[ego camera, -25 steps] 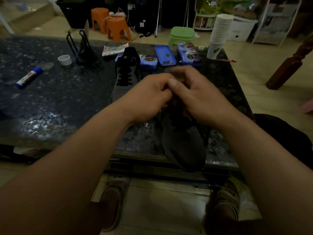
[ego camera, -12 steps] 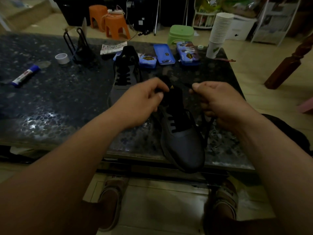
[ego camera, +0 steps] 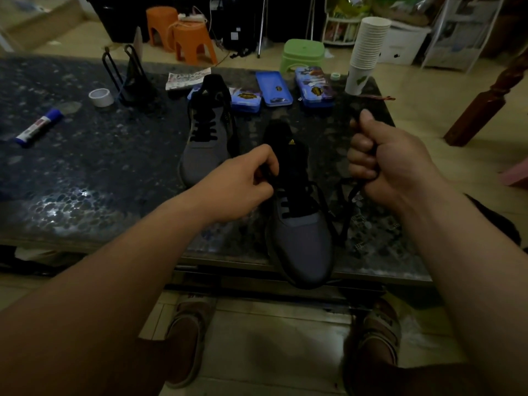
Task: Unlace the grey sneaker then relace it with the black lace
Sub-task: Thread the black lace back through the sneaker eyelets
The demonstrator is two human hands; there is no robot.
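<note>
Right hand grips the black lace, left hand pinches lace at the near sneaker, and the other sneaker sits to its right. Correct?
No. The head view shows the other sneaker left of the near sneaker, farther back. The right hand does grip the lace and the left hand pinches it.

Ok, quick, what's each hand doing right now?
Left hand: pinching the black lace over the grey sneaker tongue.
Right hand: fist gripping the same lace, off to the sneaker's right.

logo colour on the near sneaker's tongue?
Yellow logo on a black tongue; it shows best in the head view, the only one.
</note>
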